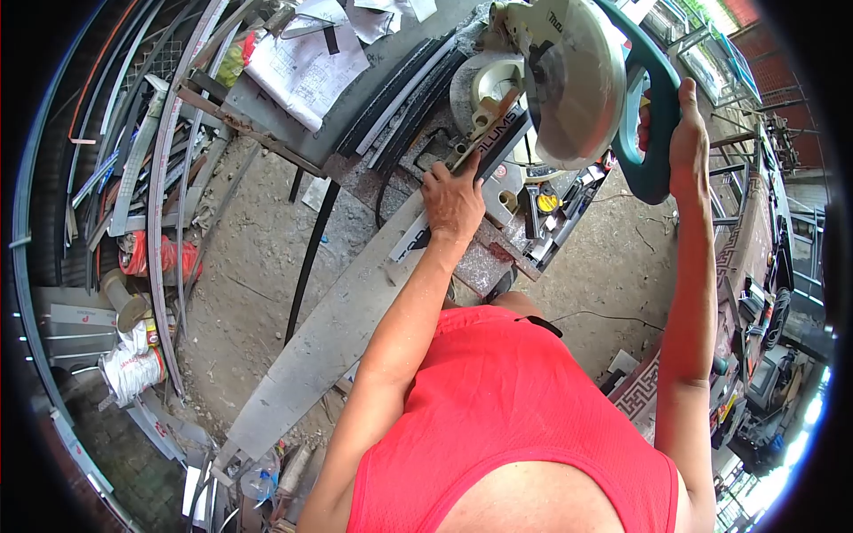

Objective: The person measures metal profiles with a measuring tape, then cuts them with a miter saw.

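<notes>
A miter saw with a pale body and a clear blade guard stands at the upper right. My right hand is closed round its dark green handle. My left hand bends its fingers over a printed aluminium profile, holding it against the saw's base. White lettered film shows on the profile on both sides of that hand. The blade guard sits above and to the right of the profile. Whether the blade touches the profile is hidden.
Paper drawings lie on a bench at the upper left, beside dark profiles. A long grey board runs toward the lower left. Yellow tape measure rests near the saw. Metal lengths crowd the left side.
</notes>
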`<control>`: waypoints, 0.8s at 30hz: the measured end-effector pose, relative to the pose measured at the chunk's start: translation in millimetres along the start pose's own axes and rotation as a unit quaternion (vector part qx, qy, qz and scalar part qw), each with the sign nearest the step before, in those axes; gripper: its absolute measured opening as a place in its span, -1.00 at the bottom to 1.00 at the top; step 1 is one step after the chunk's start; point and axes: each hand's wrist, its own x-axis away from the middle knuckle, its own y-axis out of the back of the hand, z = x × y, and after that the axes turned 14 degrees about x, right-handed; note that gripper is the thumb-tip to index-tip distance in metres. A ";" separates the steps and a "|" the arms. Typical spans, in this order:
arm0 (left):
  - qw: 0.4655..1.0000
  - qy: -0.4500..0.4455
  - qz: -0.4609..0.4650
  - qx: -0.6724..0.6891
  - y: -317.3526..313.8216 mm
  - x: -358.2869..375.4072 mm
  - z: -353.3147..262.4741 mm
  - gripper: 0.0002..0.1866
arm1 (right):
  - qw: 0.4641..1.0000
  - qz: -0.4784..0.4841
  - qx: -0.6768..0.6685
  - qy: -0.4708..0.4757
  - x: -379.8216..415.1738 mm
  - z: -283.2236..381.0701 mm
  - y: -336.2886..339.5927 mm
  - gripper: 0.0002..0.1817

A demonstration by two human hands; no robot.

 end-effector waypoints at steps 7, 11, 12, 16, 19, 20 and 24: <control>1.000 0.002 0.006 0.007 1.1 0.2 -0.1 -0.44 | 1.000 0.005 -0.012 -0.004 -0.1 -3.6 -0.1 -0.28; 1.000 0.005 0.003 0.023 1.3 -1.2 -1.4 -0.44 | 1.000 0.006 -0.006 0.005 0.7 1.7 0.6 -0.28; 1.000 0.009 0.006 0.020 1.2 -1.1 -1.5 -0.44 | 1.000 0.002 -0.005 0.004 0.4 1.6 1.5 -0.28; 1.000 0.003 0.003 0.022 0.0 -1.1 -0.5 -0.44 | 1.000 -0.001 0.010 -0.003 1.3 -0.4 1.5 -0.26; 1.000 0.002 0.007 0.021 0.0 -1.9 -0.3 -0.44 | 1.000 -0.004 0.020 0.012 3.4 -4.0 0.0 -0.27; 1.000 0.004 0.006 0.020 -0.7 -1.6 0.8 -0.44 | 1.000 -0.003 0.012 0.016 5.9 -4.4 -0.8 -0.28; 1.000 -0.002 0.000 0.025 -1.6 -1.6 1.1 -0.44 | 1.000 0.002 -0.007 0.014 4.1 -8.2 -1.8 -0.30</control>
